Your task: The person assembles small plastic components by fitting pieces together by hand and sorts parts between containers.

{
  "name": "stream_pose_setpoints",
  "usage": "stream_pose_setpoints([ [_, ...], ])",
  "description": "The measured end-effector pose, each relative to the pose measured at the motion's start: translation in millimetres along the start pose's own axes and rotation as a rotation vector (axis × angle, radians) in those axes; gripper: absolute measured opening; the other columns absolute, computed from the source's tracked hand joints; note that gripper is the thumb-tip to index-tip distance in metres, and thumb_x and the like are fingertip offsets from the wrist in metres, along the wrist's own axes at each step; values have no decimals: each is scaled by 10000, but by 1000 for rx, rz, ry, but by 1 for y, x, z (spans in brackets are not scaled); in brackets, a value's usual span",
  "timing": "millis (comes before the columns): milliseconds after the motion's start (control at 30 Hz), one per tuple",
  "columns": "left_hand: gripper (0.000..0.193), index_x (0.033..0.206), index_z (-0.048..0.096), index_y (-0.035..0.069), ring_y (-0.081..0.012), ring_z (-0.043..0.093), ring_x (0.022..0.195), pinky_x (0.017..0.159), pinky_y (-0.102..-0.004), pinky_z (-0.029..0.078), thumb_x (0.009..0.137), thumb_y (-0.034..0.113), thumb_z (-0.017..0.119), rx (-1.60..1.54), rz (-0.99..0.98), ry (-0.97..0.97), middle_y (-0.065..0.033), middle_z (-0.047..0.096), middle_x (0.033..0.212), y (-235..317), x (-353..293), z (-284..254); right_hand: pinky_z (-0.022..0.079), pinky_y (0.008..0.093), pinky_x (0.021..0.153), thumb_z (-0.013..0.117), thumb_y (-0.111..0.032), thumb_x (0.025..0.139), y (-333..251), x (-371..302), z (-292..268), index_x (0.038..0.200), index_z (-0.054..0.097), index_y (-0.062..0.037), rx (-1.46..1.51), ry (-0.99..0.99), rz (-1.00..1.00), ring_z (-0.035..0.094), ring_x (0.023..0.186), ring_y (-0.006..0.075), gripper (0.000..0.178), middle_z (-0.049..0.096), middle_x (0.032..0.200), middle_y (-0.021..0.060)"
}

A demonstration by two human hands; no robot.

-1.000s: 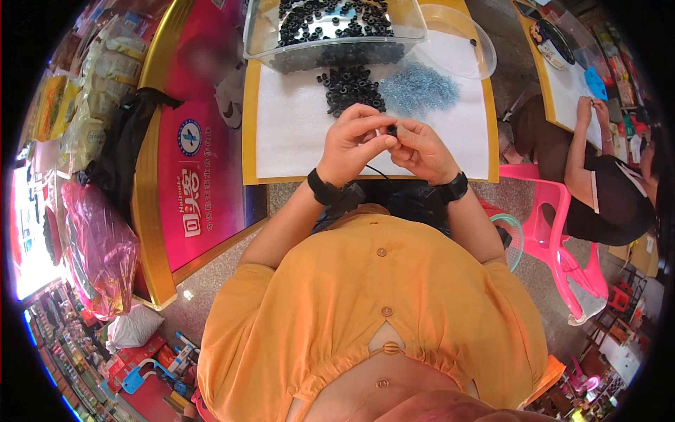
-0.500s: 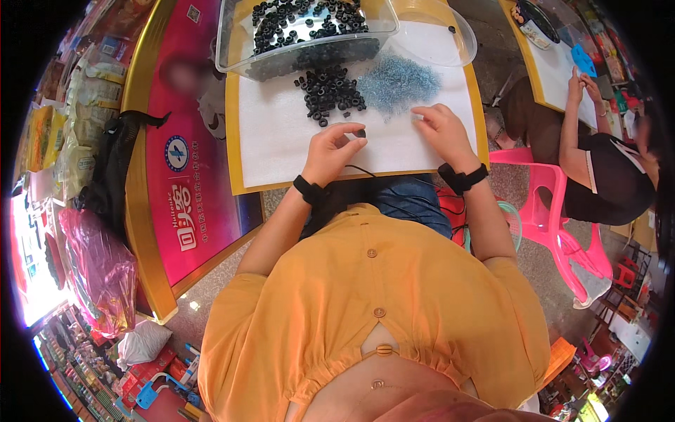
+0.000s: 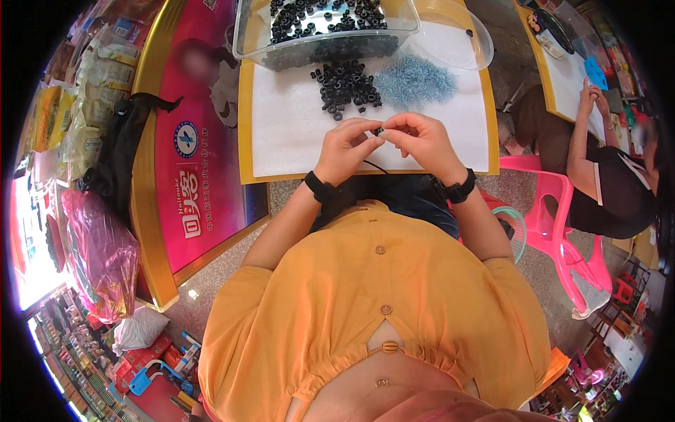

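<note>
Right hand back from far blue beads, meets left hand: two-handed work again. Left pinches black ring; right's fingertips close against it, whether on a bead, cannot tell.

The left hand pinches with thumb and forefinger, the right hand meeting it at the fingertips, its thumb extended leftward. The left forearm and right forearm slant inward toward each other.

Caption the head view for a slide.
Left hand and right hand meet at a small black part, near a black pile and a blue pile.
</note>
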State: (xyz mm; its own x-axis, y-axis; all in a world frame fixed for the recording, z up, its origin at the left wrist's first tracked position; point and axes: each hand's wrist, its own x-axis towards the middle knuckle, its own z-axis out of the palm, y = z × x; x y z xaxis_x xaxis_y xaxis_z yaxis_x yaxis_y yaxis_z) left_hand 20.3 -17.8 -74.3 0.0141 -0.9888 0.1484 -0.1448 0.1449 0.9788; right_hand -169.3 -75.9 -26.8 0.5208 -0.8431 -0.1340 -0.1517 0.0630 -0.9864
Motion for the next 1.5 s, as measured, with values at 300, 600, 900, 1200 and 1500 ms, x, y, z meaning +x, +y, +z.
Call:
stream_pose_setpoints([
  [300,267,1115,712,28,-119,632,847,697,-235,515,850,45,735,32,86,-38,-76,667,1024,6,-8,-9,437,198,530,709,-132,897,16,8,6,968,636,-36,210,-146,76,545,626,48,139,611,751,-16],
  [600,265,1120,708,21,-70,586,759,621,-203,474,855,18,724,-99,11,102,-35,643,1004,-26,-15,-19,477,256,592,699,-167,896,23,42,11,931,681,-43,-252,-52,-118,586,660,146,130,640,778,40],
  [900,270,1138,695,7,-37,559,709,576,-181,444,869,14,715,-286,-54,172,-4,621,1008,-28,-16,-20,533,426,749,668,-143,844,35,73,25,929,726,-62,-893,-6,-468,648,855,325,131,651,882,112],
  [1200,268,1119,702,13,-47,559,734,616,-192,452,852,9,727,-287,-65,161,-9,618,993,-27,-16,-20,519,387,719,650,-156,890,28,77,15,1031,698,-44,-834,-57,-479,636,806,298,186,663,917,120],
  [1500,262,1101,711,22,-50,557,736,644,-199,453,841,13,738,-272,-134,162,-14,620,983,-21,-14,-19,419,187,610,569,-214,1017,-1,18,-11,1197,622,11,745,-88,63,536,743,65,293,628,944,28],
])
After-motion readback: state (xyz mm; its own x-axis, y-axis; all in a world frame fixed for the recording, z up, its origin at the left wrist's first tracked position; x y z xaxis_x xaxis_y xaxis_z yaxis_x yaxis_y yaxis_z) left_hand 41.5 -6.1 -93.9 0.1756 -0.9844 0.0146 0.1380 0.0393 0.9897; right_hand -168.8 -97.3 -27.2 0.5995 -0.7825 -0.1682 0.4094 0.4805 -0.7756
